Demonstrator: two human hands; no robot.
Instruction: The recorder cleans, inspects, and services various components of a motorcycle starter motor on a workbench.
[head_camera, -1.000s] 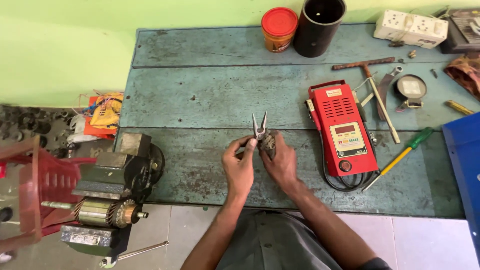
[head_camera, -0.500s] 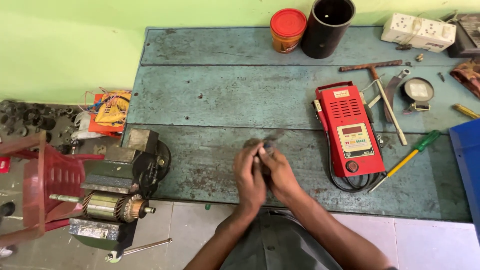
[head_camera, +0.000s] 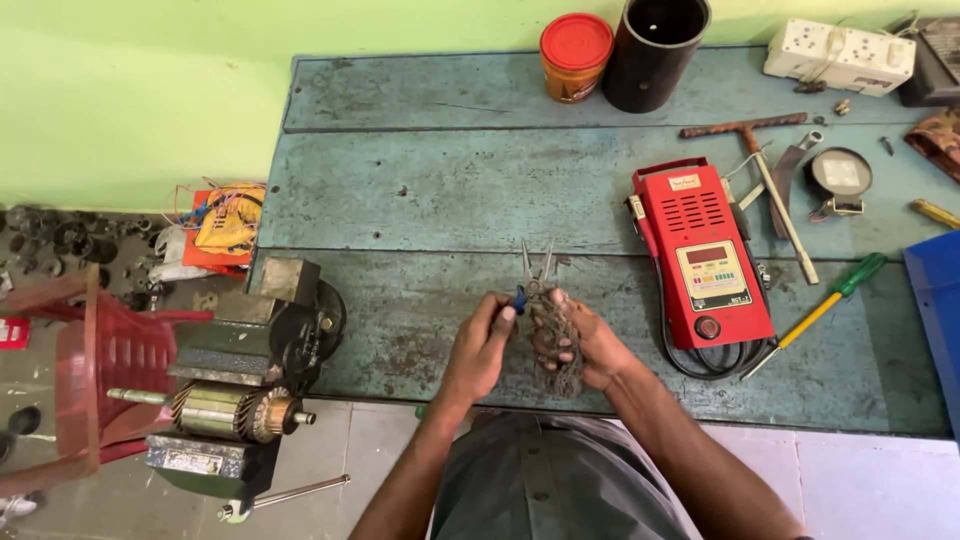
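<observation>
Over the blue table (head_camera: 420, 190), the left hand (head_camera: 480, 345) grips the pliers (head_camera: 535, 270) by their handle, tips pointing away, while the right hand (head_camera: 585, 340) clutches a dirty wire bundle (head_camera: 556, 350) just beside them.

a repair workshop: worn workbench (head_camera: 420, 190), bench vise (head_camera: 250, 350), red tester (head_camera: 705, 255), screwdriver (head_camera: 815, 312).

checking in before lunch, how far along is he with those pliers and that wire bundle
Already done: the copper-wound armature sits clamped in the grey bench vise. In hand: the left hand and right hand hold blue-handled needle-nose pliers, jaws open, with a tangled wire bundle. Left: the bundle looks still tangled.
</observation>
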